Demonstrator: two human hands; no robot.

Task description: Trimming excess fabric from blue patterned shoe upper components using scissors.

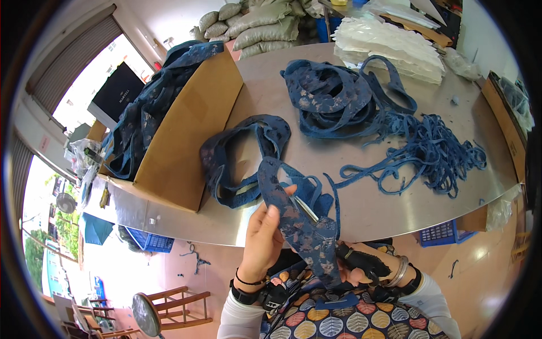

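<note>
A strip of blue floral fabric hangs in front of me, its upper part running onto the table's near edge. My left hand is closed on it, with the thumb on top. My right hand is closed at the lower right of the strip around scissors, whose black handle lies in the palm. Their silver blades show behind the strip, beside a thin trimmed edge. Some right fingers are hidden by the fabric. The loop of fabric lies on the table just beyond my left hand.
A cardboard box full of similar fabric stands left on the metal table. Farther right lie coiled fabric strips, a tangle of thin blue offcuts and stacked white sheets. A wooden stool lies below left.
</note>
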